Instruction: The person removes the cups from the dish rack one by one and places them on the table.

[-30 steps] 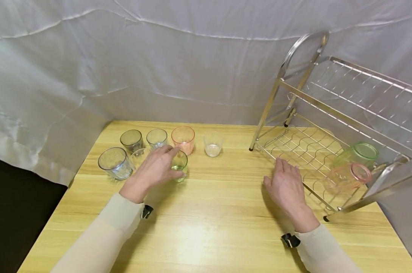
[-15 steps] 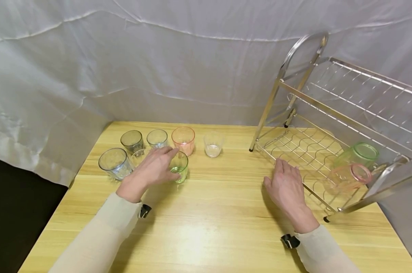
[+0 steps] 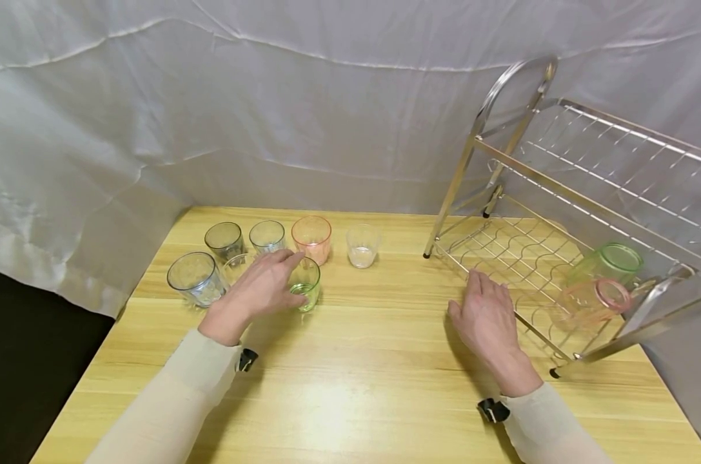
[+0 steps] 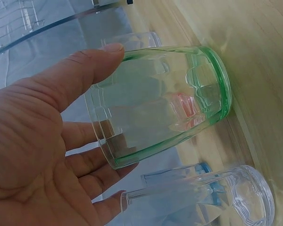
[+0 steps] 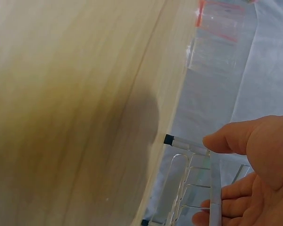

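Note:
My left hand (image 3: 257, 290) grips a green glass (image 4: 153, 108) near its rim, thumb on one side and fingers on the other. That glass stands upright on the wooden table, seen also in the head view. Under the same hand, a clear glass (image 4: 245, 200) is close to the fingers, partly hidden from above. At the front of a metal two-tier rack (image 3: 451, 193), my right hand (image 3: 488, 322) has its fingers extended and holds nothing. In the right wrist view its fingers lie beside the rack's bar (image 5: 215, 188); contact is unclear.
A blue glass (image 3: 196, 280), a grey glass (image 3: 224, 241), a light-blue glass (image 3: 267, 236), a pink glass (image 3: 312, 241) and another clear glass (image 3: 362, 247) stand upright on the table (image 3: 356, 361). On the rack's lower tier lie a green glass (image 3: 600, 267) and a pink glass (image 3: 585, 301).
Between the first two frames my left hand shifted very slightly left and toward me around the green glass. My right hand stays in place.

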A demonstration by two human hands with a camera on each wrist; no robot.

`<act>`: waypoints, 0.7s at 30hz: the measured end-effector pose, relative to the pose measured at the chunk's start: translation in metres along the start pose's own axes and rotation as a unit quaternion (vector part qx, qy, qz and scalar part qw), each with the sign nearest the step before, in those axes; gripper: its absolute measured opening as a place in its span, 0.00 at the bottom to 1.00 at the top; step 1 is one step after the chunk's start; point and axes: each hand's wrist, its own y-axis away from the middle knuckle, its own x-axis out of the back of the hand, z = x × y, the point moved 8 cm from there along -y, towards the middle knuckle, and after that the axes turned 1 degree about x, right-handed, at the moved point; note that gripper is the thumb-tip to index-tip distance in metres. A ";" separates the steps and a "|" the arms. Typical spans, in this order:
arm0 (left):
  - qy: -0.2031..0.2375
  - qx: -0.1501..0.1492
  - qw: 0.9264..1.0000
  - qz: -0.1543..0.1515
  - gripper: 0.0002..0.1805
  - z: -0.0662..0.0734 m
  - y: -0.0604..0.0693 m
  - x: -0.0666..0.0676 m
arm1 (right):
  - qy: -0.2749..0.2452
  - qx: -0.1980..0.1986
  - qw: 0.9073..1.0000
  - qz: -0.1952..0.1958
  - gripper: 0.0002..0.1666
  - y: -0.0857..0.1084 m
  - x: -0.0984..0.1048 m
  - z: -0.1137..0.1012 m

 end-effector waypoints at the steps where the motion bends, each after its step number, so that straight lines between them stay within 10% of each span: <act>1: 0.001 0.001 1.000 0.000 0.52 0.000 0.000 0.000 | 0.000 0.000 1.000 0.000 0.43 0.000 0.000 0.000; 21: -0.015 0.000 1.000 -0.007 0.54 0.000 -0.002 -0.001 | 0.005 0.013 1.000 0.008 0.42 0.000 0.002 -0.002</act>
